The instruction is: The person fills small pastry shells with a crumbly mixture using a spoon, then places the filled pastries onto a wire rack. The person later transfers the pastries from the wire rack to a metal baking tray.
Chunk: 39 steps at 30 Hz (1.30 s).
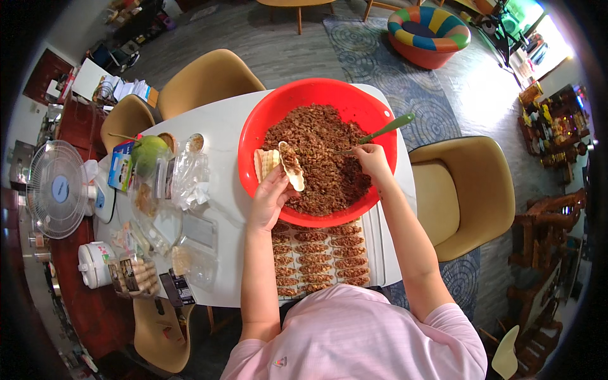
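Note:
My left hand (273,193) is closed around pale boat-shaped wafer shells, over the left side of a big red bowl (250,120). One wafer shell (291,166) is tilted up and partly covered with brown filling; a stack of plain shells (265,162) sits beside it. Crumbly brown mixture (310,136) fills much of the bowl. My right hand (372,161) is pinched over the mixture on a thin utensil (344,152), whose tip is hard to make out. A green-handled spoon (389,128) leans on the bowl's right rim, its lower end hidden.
Rows of filled wafer shells (315,258) lie on a tray below the bowl. At left on the white table (231,253) are plastic packages (190,180), a green fruit (151,152) and a fan (58,189). Tan chairs (472,196) stand around it.

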Tool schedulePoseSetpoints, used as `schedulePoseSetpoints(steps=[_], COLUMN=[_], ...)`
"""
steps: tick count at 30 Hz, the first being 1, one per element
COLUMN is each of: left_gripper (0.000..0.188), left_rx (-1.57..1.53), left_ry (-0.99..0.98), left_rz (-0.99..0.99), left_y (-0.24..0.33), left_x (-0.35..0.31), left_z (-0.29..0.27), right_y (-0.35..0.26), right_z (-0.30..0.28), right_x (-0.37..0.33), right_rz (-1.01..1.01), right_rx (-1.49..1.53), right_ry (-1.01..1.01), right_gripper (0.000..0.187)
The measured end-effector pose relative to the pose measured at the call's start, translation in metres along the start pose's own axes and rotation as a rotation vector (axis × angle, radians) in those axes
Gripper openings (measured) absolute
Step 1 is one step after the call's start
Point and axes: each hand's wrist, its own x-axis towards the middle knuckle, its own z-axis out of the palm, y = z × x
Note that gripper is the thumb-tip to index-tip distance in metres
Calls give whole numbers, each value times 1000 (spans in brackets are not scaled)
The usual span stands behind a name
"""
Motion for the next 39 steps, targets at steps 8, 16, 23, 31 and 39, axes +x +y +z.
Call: schedulePoseSetpoints(steps=[8,16,23,31,39], left_gripper=[36,31,28,24,25], left_rx=[49,59,-52,-183,-240], left_ry=[36,37,59,80,116], left_rz=[21,39,9,30,53], left_y=[1,-3,-7,-13,-15], left_x=[13,32,40,43,43], left_z=[14,36,43,37,38], right_y=[-23,-48,-37,-23,-20], right_z=[-10,4,11,11,1], right_x=[-31,-93,-113,-119,-134], right_rz=[37,-625,-898,-940,-953], right_rx=[367,21,-291,-330,-310], right_ry=[-72,171,169,184,214], right_gripper=[22,13,28,35,28])
